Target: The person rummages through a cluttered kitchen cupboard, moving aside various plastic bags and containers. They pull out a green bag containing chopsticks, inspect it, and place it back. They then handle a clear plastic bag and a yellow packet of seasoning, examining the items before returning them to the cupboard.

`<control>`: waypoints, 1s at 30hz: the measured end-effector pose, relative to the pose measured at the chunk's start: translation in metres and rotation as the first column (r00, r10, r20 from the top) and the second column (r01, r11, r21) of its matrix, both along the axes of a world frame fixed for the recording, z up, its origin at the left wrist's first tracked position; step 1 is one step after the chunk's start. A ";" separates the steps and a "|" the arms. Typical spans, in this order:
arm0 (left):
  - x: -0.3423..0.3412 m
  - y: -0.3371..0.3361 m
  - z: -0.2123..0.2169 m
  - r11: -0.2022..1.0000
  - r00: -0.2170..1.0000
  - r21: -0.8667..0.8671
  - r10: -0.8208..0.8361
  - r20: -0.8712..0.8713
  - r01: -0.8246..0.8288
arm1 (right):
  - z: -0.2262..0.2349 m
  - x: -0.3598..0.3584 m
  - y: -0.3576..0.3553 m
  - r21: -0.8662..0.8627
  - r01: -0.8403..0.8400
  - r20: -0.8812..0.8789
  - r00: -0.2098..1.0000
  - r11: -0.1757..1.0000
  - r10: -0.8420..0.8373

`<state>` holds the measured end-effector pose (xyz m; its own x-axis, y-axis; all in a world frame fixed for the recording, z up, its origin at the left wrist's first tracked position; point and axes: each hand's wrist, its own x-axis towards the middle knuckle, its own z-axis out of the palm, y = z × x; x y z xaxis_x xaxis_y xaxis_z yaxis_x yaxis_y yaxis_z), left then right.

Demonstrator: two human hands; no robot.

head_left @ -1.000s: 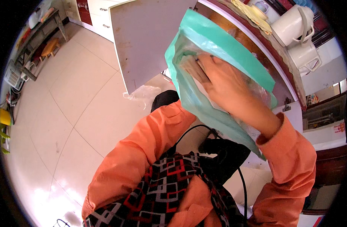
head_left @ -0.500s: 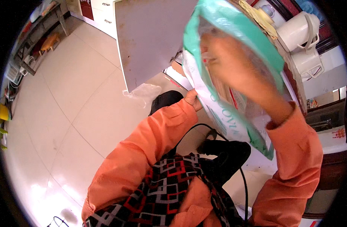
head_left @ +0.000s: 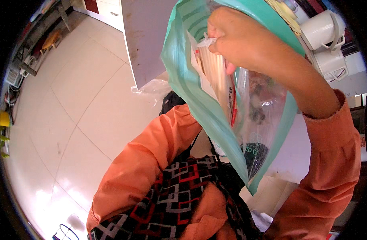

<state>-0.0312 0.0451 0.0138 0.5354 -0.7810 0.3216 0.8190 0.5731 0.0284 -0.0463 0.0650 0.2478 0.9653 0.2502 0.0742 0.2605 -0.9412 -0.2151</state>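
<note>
the biggest thing is the pale tiled floor [head_left: 71, 104], which fills most of the left side. next is the grey cupboard door [head_left: 145, 36], standing open just past the bag. then comes the green bag [head_left: 179, 60]. its mouth gapes wide, and it slants from the top down to the lower right. clear crinkly plastic [head_left: 263, 106] fills the right part of it.

the right sleeve [head_left: 331, 136] is orange and comes up from the lower right, so that arm reaches over the bag. the left sleeve [head_left: 151, 140] is orange too and stops at the bag's left edge.

the pack of thin pale sticks [head_left: 217, 72] is inside the bag, left of the clear plastic. it is long and skinny and leans: one end points up and a bit left, and the other goes down and a bit right, deeper in. the right hand [head_left: 239, 40] is right at the top end, so it looks like the nearer hand. its thumb and fingers pinch the white wrap there. the left hand is hidden, so i cannot tell if it holds anything.

a white jug [head_left: 317, 32] is off to the far right. a scrap of clear film [head_left: 159, 91] lies on the floor.
</note>
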 end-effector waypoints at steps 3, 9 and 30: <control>0.004 0.010 -0.003 1.000 1.000 0.014 0.019 -0.002 -0.019 | 0.000 0.011 0.007 -0.082 -0.004 -0.017 1.000 0.997 0.002; 0.002 0.007 -0.002 1.000 1.000 0.005 0.001 -0.008 -0.001 | 0.013 0.005 0.028 0.060 0.306 -0.342 0.901 0.950 -0.268; -0.015 -0.009 -0.045 0.972 0.995 0.213 -0.096 -0.007 0.096 | -0.036 -0.162 -0.116 0.861 0.502 -0.490 0.862 0.085 -0.134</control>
